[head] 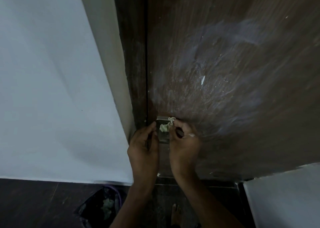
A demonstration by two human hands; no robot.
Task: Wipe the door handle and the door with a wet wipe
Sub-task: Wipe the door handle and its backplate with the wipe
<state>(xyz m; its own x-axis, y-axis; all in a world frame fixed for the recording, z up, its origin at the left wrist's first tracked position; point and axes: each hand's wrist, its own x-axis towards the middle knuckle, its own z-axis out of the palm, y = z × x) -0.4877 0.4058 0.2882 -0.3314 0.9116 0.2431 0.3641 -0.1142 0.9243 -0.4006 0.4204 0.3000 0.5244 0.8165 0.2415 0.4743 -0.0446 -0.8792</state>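
Observation:
A dark brown wooden door [225, 72] fills the right of the view, marked with pale smears and white specks. Low on its left edge sits a metal handle plate [162, 137], partly hidden by my hands. A crumpled pale green wet wipe [165, 126] lies against the plate. My right hand [183, 144] pinches the wipe with its fingertips. My left hand [143, 148] rests beside the plate at the door's edge, fingers loosely curled; whether it touches the wipe is unclear.
A white wall [52, 89] and a brown door frame [133, 54] stand to the left. On the dark floor below left is a bin [103, 207] lined with a black bag. A bare foot [175, 214] shows below, and a white panel [285, 193] at lower right.

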